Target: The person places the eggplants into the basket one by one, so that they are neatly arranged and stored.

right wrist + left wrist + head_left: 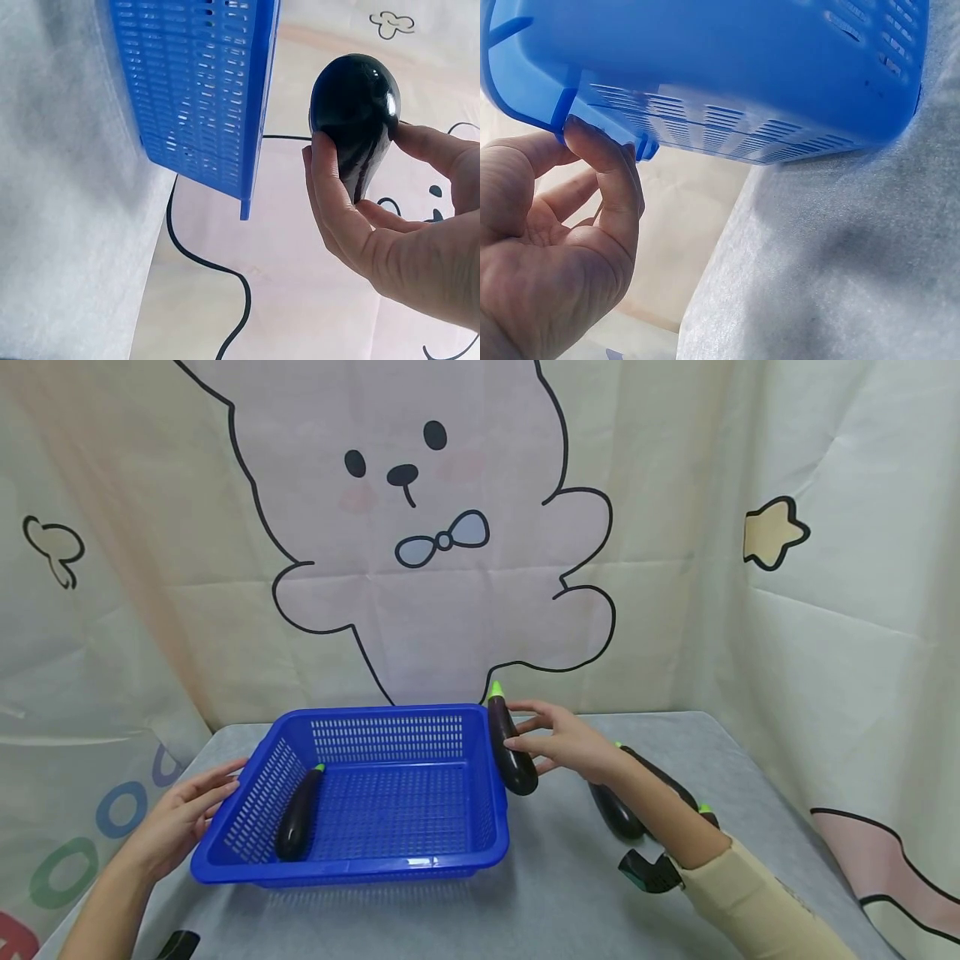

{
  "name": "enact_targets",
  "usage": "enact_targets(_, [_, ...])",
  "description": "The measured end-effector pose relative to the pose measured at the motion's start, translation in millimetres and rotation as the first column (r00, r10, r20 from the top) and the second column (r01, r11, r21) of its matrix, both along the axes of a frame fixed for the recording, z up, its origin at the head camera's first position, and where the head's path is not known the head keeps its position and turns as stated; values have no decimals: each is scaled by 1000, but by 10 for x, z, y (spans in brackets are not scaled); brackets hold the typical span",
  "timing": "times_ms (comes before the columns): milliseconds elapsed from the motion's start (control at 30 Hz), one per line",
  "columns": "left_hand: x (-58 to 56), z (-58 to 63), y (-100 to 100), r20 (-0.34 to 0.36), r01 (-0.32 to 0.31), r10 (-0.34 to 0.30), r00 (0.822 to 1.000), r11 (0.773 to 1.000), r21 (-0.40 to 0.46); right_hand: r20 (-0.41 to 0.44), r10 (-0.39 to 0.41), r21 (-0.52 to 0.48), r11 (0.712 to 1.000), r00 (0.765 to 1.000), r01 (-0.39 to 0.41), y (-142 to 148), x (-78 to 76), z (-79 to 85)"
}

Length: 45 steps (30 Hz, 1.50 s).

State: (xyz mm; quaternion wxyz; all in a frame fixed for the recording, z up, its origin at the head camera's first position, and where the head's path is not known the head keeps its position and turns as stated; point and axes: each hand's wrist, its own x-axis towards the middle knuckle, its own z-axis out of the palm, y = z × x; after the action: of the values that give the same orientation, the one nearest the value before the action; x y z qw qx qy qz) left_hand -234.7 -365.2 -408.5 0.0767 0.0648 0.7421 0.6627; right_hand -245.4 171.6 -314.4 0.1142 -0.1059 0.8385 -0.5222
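Note:
A dark purple eggplant (pixel 513 747) with a bright green stem end is gripped between the thumb and fingers of my right hand (pixel 558 743). It is held up beside the right rim of a blue plastic basket (pixel 352 867). In the right wrist view the eggplant's (pixel 356 97) rounded end faces the camera, apart from the basket wall (pixel 187 97). My left hand (pixel 180 818) is at the basket's left rim; the left wrist view shows its curled fingers (pixel 604 161) pinching the rim's edge. Another eggplant (pixel 297 818) lies inside the basket, along its left side.
Several more eggplants (pixel 617 812) lie on the grey-covered table (pixel 570 893) to the right, partly hidden by my right forearm. Black wrist devices show near both wrists. Printed curtains (pixel 660 635) stand behind and at both sides.

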Motion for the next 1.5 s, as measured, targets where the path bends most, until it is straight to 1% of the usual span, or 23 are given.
enact_targets(167, [9,4,9,2,-13,13,1000,1000,-15,0,12,-9,1000,1000,-12,-54,-15,30])
enact_targets(367, [16,5,16,4,-22,22,1000,1000,-19,3,47,-37,998,999,-47,-123,-18,86])
enact_targets(700, [18,-2,15,1,-13,13,1000,1000,-15,-8,76,-32,997,997,-76,-315,-40,185])
enact_targets(867, [11,6,15,-4,0,0,1000,1000,-11,-19,113,-49,992,993,-114,-419,-82,220])
enact_targets(1033, [3,8,8,-5,12,-12,1000,1000,6,-13,127,-68,990,992,-127,-540,-145,236])
enact_targets(1300, [-6,0,3,13,2,-2,1000,1000,12,18,130,-71,989,991,-129,-745,-198,273])
enact_targets(1500, [-4,2,1,25,-5,5,1000,1000,1,20,155,-82,985,988,-153,-866,-256,270])
